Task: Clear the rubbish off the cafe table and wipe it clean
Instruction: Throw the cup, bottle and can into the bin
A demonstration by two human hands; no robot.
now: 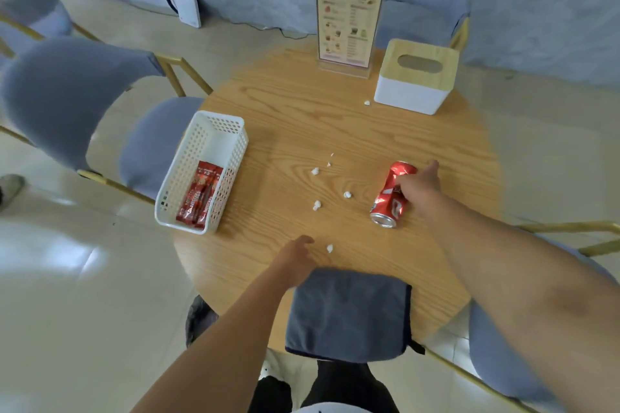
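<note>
Crushed red can (392,195) lying on its side on the right half of the round wooden table (352,131), open end toward me. My right hand (417,185) rests on its upper side, fingers curled around the body, index finger pointing past the far end. My left hand (297,256) lies on the near table edge, fingers loosely bent, holding nothing, just beside one white paper scrap (329,248). Further paper scraps (316,205) are scattered mid-table, and one (367,102) lies beside the tissue box (416,77). Grey cloth (349,312) lies folded on the near edge. White basket (204,171) on the left holds red sachets (201,199). Menu stand (347,27) stands at the far edge.
</note>
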